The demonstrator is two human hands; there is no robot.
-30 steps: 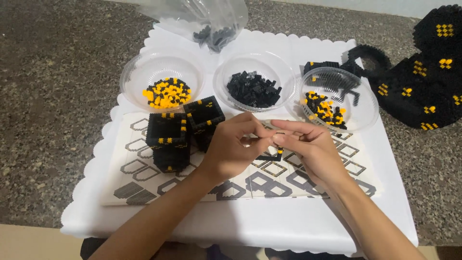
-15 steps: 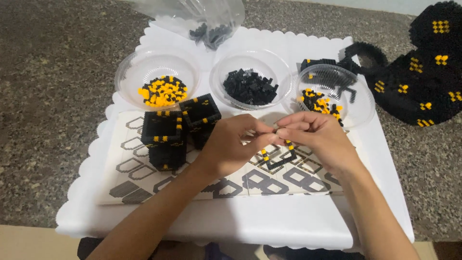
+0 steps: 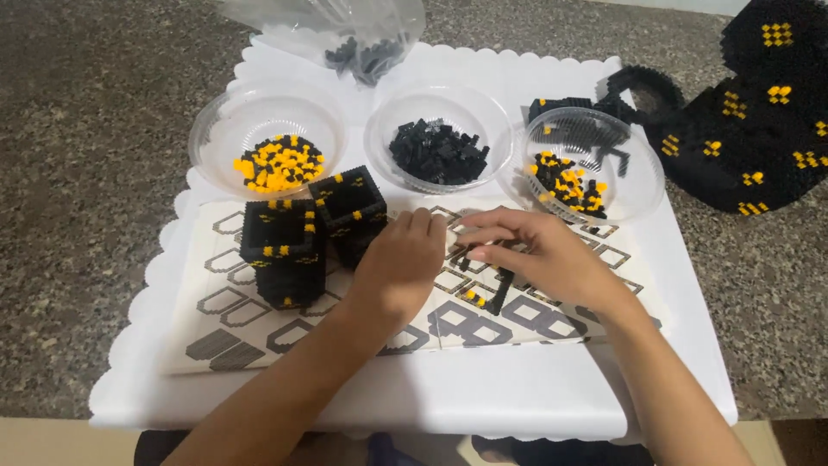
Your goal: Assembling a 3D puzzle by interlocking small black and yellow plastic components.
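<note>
My left hand (image 3: 404, 261) and my right hand (image 3: 545, 256) meet fingertip to fingertip over a printed pattern sheet (image 3: 259, 332) on a white scalloped tray (image 3: 517, 388). A thin black brick strip with a yellow bit (image 3: 495, 292) hangs under my right fingers, down to the sheet. My left fingers are curled, and what they pinch is hidden. Two black cube-shaped brick builds with yellow dots (image 3: 312, 231) stand just left of my left hand.
Three clear bowls line the back of the tray: yellow and black bricks (image 3: 278, 161), black bricks (image 3: 438, 151), mixed bricks (image 3: 571, 181). A plastic bag of black bricks (image 3: 358, 39) lies behind them. A large black and yellow brick build (image 3: 755, 121) sits on the speckled counter, right.
Both hands have dropped slightly toward the sheet and shifted right. The small black and yellow strip now reaches the sheet under my right hand.
</note>
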